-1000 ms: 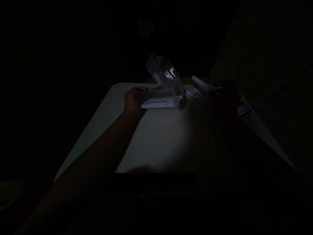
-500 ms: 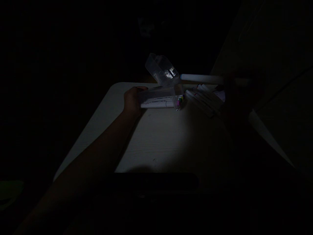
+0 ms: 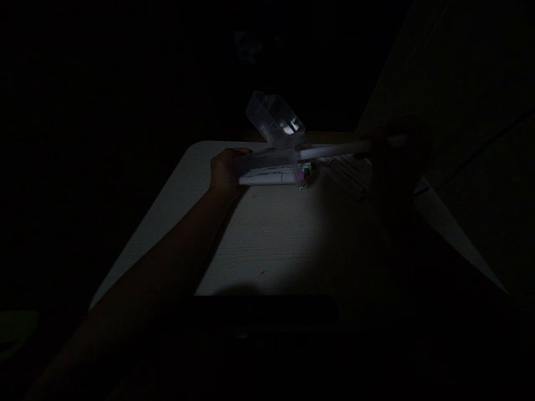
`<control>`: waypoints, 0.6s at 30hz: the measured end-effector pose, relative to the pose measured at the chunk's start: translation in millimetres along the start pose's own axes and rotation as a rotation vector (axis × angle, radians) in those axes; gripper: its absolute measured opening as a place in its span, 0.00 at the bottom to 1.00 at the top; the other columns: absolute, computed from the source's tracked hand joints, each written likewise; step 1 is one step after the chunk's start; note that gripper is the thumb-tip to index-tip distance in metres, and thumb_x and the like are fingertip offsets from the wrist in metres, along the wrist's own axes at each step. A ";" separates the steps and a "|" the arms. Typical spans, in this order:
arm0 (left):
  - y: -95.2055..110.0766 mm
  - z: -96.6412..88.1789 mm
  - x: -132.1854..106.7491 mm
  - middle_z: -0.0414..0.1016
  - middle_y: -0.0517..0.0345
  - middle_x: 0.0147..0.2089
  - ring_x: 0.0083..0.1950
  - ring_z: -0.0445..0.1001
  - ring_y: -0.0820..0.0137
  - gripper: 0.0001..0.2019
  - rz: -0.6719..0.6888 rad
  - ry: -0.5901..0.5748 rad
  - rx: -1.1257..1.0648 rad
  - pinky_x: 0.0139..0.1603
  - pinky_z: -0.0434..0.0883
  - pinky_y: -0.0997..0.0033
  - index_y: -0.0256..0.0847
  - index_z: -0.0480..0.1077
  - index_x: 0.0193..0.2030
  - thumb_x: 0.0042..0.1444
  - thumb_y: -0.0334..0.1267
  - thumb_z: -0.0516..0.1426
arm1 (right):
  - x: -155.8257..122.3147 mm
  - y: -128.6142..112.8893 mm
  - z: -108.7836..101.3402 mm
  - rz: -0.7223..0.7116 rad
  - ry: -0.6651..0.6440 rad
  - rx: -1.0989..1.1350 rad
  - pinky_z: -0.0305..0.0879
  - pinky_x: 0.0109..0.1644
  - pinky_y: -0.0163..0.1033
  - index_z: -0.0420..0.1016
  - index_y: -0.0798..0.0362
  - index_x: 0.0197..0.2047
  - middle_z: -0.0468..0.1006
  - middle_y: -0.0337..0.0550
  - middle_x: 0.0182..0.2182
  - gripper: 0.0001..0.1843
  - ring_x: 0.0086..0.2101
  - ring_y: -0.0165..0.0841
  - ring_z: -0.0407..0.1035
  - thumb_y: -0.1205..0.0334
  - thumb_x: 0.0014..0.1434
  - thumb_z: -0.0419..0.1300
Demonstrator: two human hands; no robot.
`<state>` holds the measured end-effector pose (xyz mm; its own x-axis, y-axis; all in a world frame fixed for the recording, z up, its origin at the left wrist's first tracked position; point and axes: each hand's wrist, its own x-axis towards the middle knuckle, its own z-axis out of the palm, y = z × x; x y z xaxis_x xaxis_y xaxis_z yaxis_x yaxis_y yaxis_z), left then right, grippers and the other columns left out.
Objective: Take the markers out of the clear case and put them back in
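Note:
The scene is very dark. My left hand (image 3: 224,174) grips the left end of a clear plastic case (image 3: 267,165) lying on the pale table (image 3: 271,234); its clear lid (image 3: 272,119) stands open, tilted up behind. White markers with coloured ends (image 3: 307,172) lie inside the case. My right hand (image 3: 390,161), in deep shadow, holds a white marker (image 3: 334,150) level, its tip at the case's open right end.
Several more white markers (image 3: 349,170) lie in a loose heap on the table just right of the case. A dark flat object (image 3: 267,312) lies along the table's near edge. Everything around the table is black.
My right hand picked one marker out of the heap, lifted it and swung it left toward the case's open end. My left hand and the case stayed in place.

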<state>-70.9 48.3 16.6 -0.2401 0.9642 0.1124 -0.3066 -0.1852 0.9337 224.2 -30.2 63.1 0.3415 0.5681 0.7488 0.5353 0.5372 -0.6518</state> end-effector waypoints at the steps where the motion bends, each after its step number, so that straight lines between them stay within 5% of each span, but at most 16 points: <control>1: -0.2 -0.2 0.3 0.79 0.51 0.31 0.33 0.78 0.64 0.09 -0.010 -0.007 -0.011 0.29 0.72 0.69 0.39 0.74 0.26 0.50 0.43 0.59 | -5.8 -6.6 3.4 -0.021 -0.010 -0.031 0.75 0.39 0.39 0.68 0.50 0.43 0.79 0.40 0.37 0.09 0.36 0.30 0.75 0.61 0.60 0.62; 6: 2.3 2.5 -1.2 0.79 0.51 0.30 0.30 0.76 0.66 0.08 -0.053 -0.024 -0.040 0.28 0.71 0.69 0.38 0.74 0.26 0.50 0.40 0.59 | -26.3 -23.3 6.3 -0.181 -0.263 -0.159 0.75 0.50 0.44 0.75 0.49 0.43 0.83 0.44 0.43 0.07 0.44 0.36 0.77 0.58 0.63 0.62; 10: 6.6 8.4 -6.2 0.76 0.53 0.27 0.27 0.73 0.68 0.08 -0.091 -0.065 -0.058 0.26 0.69 0.70 0.38 0.72 0.25 0.51 0.38 0.56 | -28.7 -14.3 6.0 -0.229 -0.386 -0.149 0.76 0.48 0.47 0.76 0.47 0.44 0.83 0.44 0.41 0.10 0.42 0.39 0.78 0.53 0.65 0.58; 18: 0.3 3.5 -2.5 0.78 0.53 0.31 0.34 0.79 0.62 0.09 -0.042 -0.087 -0.008 0.35 0.76 0.66 0.39 0.72 0.29 0.53 0.42 0.58 | -35.0 -11.9 13.1 -0.267 -0.423 -0.212 0.75 0.52 0.48 0.76 0.50 0.46 0.82 0.47 0.44 0.10 0.46 0.39 0.78 0.56 0.66 0.57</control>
<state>-67.1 46.5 17.8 -0.1460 0.9840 0.1022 -0.3222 -0.1450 0.9355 195.7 -48.3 43.1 -0.1449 0.6539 0.7426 0.7196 0.5847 -0.3745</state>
